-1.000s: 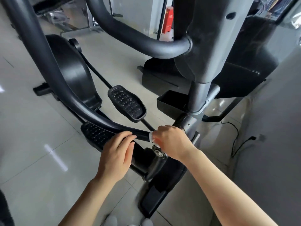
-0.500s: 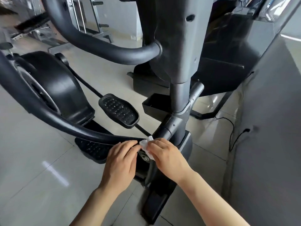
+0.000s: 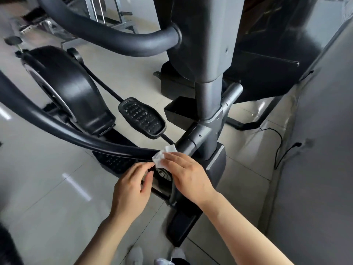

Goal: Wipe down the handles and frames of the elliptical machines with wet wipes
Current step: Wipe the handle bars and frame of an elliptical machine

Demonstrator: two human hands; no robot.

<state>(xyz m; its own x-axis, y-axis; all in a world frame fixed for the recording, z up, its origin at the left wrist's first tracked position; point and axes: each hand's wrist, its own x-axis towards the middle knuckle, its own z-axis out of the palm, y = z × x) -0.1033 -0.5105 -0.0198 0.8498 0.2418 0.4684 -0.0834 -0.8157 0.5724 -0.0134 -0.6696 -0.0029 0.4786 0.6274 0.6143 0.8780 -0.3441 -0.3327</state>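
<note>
The black elliptical machine fills the view, its centre column (image 3: 208,100) rising in the middle. A curved lower handle bar (image 3: 76,134) sweeps from the left down to a pivot joint (image 3: 162,174) at the column's foot. My right hand (image 3: 187,175) holds a crumpled white wet wipe (image 3: 164,155) at the bar's end, just above the joint; its thumb is hidden. My left hand (image 3: 133,186) hovers beside the joint with loosely curled fingers, its index fingertip at the wipe's lower edge. A second handle bar (image 3: 114,39) curves across the top.
A studded pedal (image 3: 142,120) and the flywheel housing (image 3: 66,87) lie left of the column. A grey wall (image 3: 324,150) stands close on the right, with a black cable (image 3: 280,142) on the tiled floor. My shoes (image 3: 135,255) show at the bottom.
My left hand has come off the lower handle bar and dropped beside the pivot joint. My right hand has slid the wipe slightly down the bar's end. The camera has moved closer.
</note>
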